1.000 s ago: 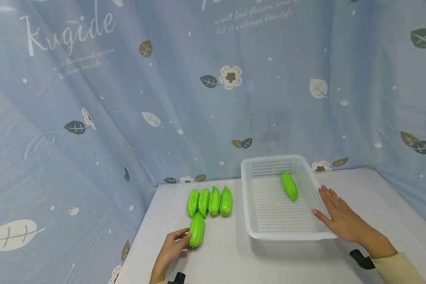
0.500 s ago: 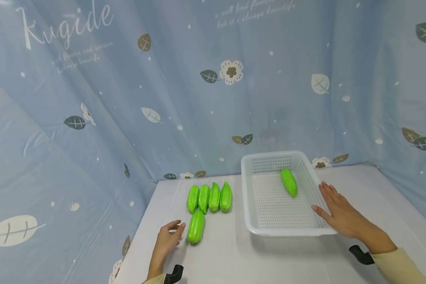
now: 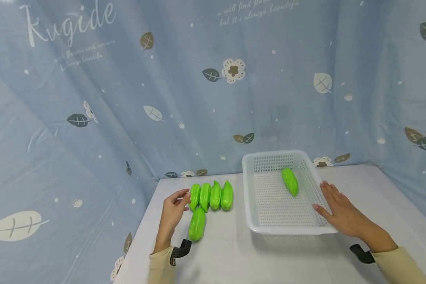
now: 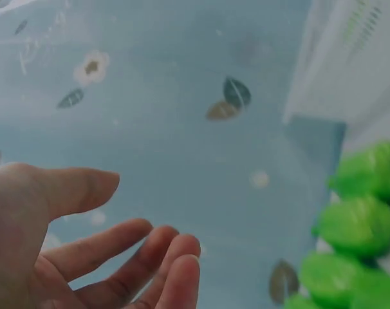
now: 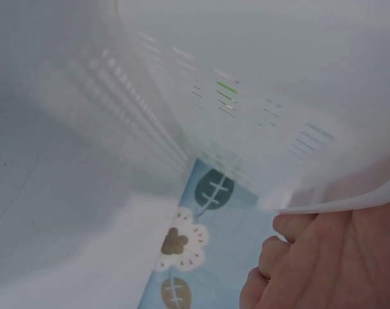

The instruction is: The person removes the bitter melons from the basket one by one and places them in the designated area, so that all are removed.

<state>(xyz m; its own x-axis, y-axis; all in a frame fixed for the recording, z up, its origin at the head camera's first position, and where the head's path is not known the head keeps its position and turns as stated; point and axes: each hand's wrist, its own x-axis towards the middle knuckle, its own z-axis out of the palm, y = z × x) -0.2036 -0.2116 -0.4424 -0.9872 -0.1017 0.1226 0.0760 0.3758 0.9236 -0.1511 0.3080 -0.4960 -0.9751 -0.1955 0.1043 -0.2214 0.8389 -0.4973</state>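
My left hand (image 3: 174, 209) hovers at the left end of a row of bright green, ribbed toy vegetables (image 3: 215, 196), fingers relaxed and nothing held. Its fingertips overlap the leftmost one (image 3: 196, 195) in the head view. In the left wrist view, a gap shows between thumb and fingers (image 4: 95, 250), and the row lies off to the right. Another green toy vegetable (image 3: 197, 225) lies just in front of the row. My right hand (image 3: 344, 215) rests with straight fingers on the right rim of a white plastic basket (image 3: 291, 230). One green toy vegetable (image 3: 290, 182) lies inside the basket.
A white cloth covers the table (image 3: 230, 252). Behind it and on both sides hangs a blue curtain (image 3: 184, 150) with leaf and flower prints. Black wrist straps (image 3: 182, 249) are on both arms.
My left hand has left the front toy vegetable, drawing back left and then moving forward to the row's left end. The right hand stays on the basket rim.
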